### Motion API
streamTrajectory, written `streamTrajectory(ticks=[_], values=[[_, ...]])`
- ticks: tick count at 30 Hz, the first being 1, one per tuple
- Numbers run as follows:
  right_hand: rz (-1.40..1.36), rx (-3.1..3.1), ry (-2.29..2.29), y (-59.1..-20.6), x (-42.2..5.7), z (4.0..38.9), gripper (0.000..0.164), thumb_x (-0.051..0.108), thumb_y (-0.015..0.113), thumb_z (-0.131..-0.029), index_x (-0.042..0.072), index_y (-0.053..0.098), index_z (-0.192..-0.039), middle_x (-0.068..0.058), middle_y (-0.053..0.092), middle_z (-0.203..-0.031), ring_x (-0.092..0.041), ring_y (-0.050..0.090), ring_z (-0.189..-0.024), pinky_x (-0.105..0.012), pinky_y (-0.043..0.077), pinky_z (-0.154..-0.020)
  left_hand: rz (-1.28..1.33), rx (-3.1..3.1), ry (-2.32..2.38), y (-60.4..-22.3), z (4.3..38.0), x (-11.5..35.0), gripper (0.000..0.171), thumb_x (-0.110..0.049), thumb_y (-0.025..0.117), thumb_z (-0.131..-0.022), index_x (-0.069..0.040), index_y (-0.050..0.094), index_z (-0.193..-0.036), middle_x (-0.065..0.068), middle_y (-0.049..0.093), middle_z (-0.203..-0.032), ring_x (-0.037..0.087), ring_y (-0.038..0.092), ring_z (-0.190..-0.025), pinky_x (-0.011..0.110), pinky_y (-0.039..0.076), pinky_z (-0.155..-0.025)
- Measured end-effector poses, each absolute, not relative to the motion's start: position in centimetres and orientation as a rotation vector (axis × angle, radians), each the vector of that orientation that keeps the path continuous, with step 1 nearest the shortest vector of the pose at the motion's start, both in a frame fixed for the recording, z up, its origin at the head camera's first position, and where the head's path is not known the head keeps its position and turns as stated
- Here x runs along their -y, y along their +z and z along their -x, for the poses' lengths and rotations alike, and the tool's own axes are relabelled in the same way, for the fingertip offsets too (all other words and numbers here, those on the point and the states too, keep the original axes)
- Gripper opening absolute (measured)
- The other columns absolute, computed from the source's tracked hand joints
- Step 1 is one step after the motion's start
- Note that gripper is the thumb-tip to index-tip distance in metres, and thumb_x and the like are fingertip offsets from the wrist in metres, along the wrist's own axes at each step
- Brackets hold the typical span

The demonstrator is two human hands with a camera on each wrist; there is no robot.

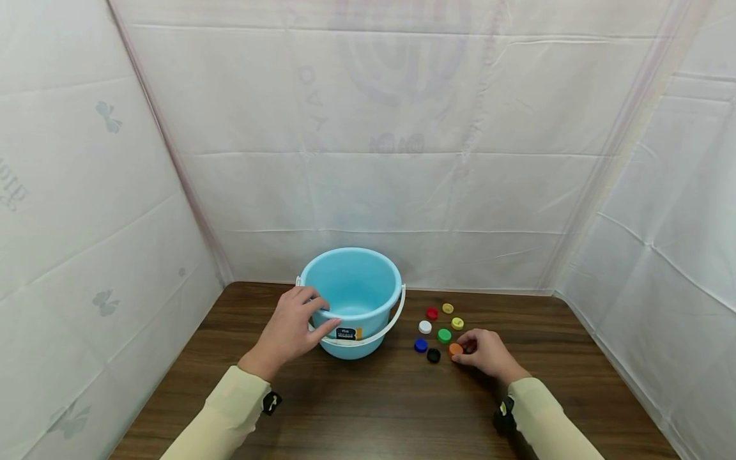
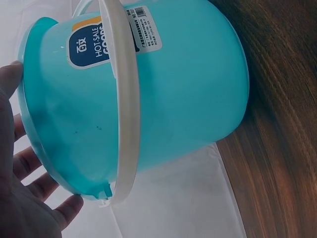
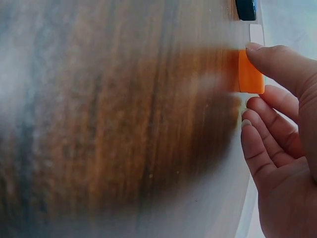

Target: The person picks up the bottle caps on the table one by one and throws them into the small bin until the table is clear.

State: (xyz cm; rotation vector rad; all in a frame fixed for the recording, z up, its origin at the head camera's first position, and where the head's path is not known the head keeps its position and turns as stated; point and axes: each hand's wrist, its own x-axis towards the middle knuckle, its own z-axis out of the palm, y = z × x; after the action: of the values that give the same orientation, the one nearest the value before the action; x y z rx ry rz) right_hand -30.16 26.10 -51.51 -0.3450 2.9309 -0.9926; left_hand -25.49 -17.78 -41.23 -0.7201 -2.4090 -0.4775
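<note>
Pale sleeves [image 1: 230, 406], left hand [image 1: 289, 327] gripping bucket [image 1: 352, 275], right hand [image 1: 487, 352] pinching orange cap [image 1: 455, 350], black cap [image 1: 434, 356], green cap [image 1: 444, 336] near

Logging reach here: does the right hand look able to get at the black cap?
Probably yes. The black cap lies close by with nothing on top, though the right hand pinches the orange cap, so would likely need to release it first.

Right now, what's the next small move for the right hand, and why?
Probably lift the orange cap slightly off the table: the right hand pinches it between thumb and fingers, and the left hand holds the rim of the blue bucket, whose mouth faces up.
</note>
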Motion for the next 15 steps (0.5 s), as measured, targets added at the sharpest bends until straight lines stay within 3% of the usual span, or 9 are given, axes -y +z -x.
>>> streamTrajectory(ticks=[15], values=[[0.341,-2.926,-1.01,-51.71,-25.78,30.04,0.032,0.022,0.09,-0.078,0.007,0.075,-0.103,-0.001,0.069,-0.093,-0.012,0.06,-0.081,-0.028,0.052,-0.071,0.727,2.417,-0.546,-41.35,25.61,17.93,0.031,-0.041,0.085,-0.083,-0.015,0.073,-0.095,0.0,0.062,-0.098,0.021,0.056,-0.098,0.049,0.051,-0.091]])
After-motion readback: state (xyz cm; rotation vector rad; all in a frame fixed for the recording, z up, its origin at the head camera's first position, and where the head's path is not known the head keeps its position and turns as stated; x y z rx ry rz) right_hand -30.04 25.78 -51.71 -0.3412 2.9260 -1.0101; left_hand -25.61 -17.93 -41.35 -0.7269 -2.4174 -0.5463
